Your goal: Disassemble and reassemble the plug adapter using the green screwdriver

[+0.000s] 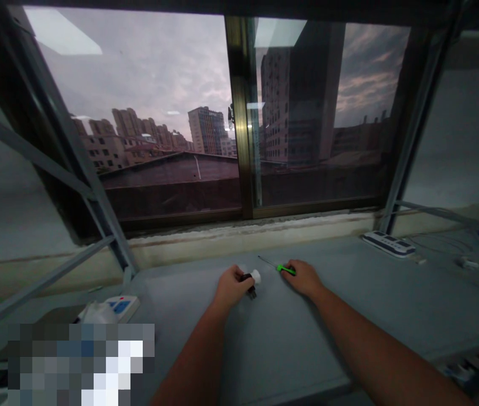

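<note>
Holding green screwdriver (281,268) right, dark piece (252,292) left

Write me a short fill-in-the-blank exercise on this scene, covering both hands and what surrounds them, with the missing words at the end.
The right hand holds a screwdriver with a bright ____ handle. The left hand grips a small object with a dark part and a ____ part. On the table, the long power strip near the wall lies to the ____ of both hands. City buildings show through the glass of a ____.

Missing words: green; white; right; window.
</note>
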`<state>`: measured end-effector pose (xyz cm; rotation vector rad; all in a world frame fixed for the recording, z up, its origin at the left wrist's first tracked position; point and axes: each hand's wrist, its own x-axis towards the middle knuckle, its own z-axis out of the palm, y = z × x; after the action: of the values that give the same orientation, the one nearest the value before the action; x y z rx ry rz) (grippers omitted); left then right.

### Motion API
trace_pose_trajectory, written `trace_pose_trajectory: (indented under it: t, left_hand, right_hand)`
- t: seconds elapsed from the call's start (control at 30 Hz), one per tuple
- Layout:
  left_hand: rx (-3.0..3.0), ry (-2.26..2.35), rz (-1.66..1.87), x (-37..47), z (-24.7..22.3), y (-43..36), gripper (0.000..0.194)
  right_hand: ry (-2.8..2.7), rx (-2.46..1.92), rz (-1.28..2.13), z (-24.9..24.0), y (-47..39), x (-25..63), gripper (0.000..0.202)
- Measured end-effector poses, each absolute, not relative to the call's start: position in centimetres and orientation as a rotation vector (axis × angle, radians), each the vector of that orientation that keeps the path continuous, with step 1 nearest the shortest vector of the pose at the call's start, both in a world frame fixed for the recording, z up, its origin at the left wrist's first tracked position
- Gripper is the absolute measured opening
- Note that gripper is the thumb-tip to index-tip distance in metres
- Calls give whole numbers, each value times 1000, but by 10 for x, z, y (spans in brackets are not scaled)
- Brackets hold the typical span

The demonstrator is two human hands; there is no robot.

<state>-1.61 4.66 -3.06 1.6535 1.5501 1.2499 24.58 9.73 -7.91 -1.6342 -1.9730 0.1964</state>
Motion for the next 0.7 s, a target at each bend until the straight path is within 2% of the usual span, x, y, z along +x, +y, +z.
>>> trace_pose_trajectory:
  t: [0.27, 0.53, 0.7]
  left_hand:
    - [1899, 1679, 1085, -9, -31, 42, 36]
    - [2006, 1814, 940, -6, -27, 39, 32]
    - [2017, 1882, 883, -5, -18, 37, 43]
  right_hand:
    - [-1965, -1612, 255, -78, 99, 256, 27]
    - [-1965, -1621, 293, -74, 98, 268, 25]
    - [-1944, -1612, 287, -70, 96, 269, 25]
